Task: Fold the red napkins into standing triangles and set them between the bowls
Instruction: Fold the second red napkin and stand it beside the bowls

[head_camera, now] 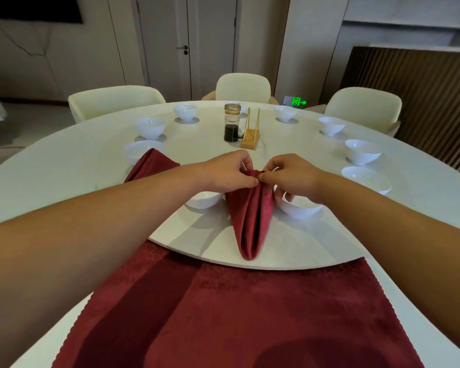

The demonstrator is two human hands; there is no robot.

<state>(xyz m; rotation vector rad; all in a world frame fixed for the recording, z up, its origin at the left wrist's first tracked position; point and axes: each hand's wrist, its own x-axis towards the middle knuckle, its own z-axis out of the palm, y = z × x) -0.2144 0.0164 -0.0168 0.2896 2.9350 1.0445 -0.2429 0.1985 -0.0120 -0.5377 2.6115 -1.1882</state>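
A folded red napkin [250,219] stands as a tall triangle on the raised turntable [290,251], between a white bowl [205,200] on its left and a white bowl [300,208] on its right. My left hand [223,171] and my right hand [290,176] both pinch the napkin's top. A second folded red napkin [152,163] stands further left, partly behind my left forearm, next to another bowl [141,151]. Flat red napkins [237,314] lie stacked on the table's near edge.
Several more white bowls, such as a far right bowl [361,151], ring the turntable. A glass bottle of dark sauce [231,123] and a gold-pronged holder [250,131] stand at its centre. Cream chairs [242,85] surround the round table.
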